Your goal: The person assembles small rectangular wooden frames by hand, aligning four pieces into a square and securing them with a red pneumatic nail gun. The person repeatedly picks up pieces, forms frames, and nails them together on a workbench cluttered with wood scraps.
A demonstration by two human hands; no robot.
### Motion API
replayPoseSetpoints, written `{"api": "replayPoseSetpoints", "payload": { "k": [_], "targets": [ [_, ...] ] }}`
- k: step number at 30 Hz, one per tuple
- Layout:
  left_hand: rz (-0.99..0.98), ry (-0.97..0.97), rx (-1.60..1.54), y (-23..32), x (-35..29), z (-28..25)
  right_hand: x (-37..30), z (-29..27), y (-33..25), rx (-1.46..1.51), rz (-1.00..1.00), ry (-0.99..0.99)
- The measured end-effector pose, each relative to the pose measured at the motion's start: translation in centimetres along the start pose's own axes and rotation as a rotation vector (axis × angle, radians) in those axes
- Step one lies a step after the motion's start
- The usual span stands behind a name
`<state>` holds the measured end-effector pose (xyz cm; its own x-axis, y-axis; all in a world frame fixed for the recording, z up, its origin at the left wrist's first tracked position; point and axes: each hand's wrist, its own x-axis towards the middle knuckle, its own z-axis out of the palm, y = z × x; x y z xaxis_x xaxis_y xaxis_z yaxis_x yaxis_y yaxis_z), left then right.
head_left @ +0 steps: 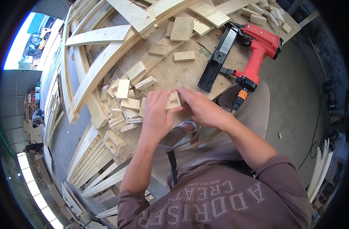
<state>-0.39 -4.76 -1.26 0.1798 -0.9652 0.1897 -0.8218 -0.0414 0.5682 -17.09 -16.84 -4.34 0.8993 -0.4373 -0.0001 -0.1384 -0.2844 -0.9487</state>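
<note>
Close to the table's front edge, my left hand [158, 108] is closed around a small pale wooden block [173, 100], fingers over its far side and thumb along the near side. My right hand [202, 107] grips the block's right end; some of its fingers are hidden behind it. To the left of my left hand lies a loose heap of similar wooden blocks [130, 104]. A red nail gun [256, 55] with a long black magazine [219, 57] rests on the table's right side, beyond my right hand, its orange hose fitting [241, 94] toward me.
The wooden tabletop [189, 72] carries scattered blocks [184, 56] and a thicker board [182, 29]. Curved wooden frames [100, 63] cover its far left. More offcuts [266, 15] lie at the far right corner. Long slats [90, 160] stand at the lower left.
</note>
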Motion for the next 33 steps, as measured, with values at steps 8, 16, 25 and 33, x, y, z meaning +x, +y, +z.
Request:
{"api": "replayPoseSetpoints", "payload": {
  "k": [8, 16, 25, 33],
  "targets": [
    [-0.014, 0.0, 0.037, 0.4, 0.1, 0.2, -0.3, 0.3, 0.5, -0.044, -0.001, 0.013],
    [0.011, 0.032, 0.09, 0.2, -0.1, 0.5, 0.1, 0.0, 0.8, -0.053, -0.061, 0.047],
    [0.029, 0.022, 0.183, 0.0, -0.5, 0.9, 2.6, -3.5, -2.0, -0.143, -0.166, 0.047],
    [0.083, 0.066, 0.26, -0.5, -0.8, 0.9, 5.2, -3.3, -0.4, 0.321, 0.166, -0.142]
  ]
}}
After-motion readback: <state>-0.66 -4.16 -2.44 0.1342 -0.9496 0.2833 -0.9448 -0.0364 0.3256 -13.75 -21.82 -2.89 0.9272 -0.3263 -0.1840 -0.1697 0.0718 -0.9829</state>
